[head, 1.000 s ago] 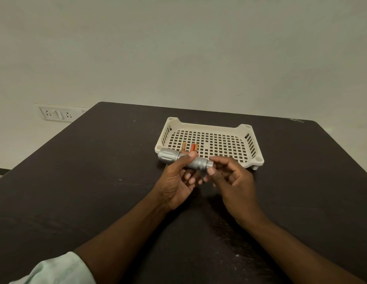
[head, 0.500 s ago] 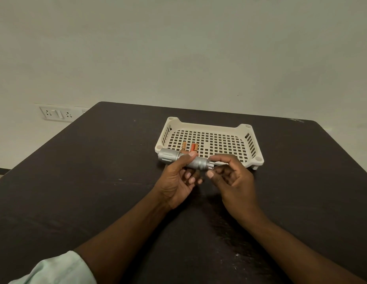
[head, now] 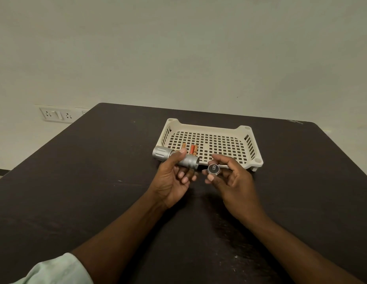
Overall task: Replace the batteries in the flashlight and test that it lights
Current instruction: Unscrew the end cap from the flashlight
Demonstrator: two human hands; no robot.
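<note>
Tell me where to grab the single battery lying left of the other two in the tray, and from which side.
Take the lone battery by its far half, pinching across its width from above. Its near end is hidden behind the flashlight held in the left hand, and the cream tray has a low, open top, so probably nothing blocks a downward reach.

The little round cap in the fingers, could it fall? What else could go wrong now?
It might. The right hand only pinches the small round silver end cap at the fingertips, above the dark table, so it could slip and roll off. The silver metal flashlight in the left hand has its end open, so whatever is inside could slide out if it tips.
</note>
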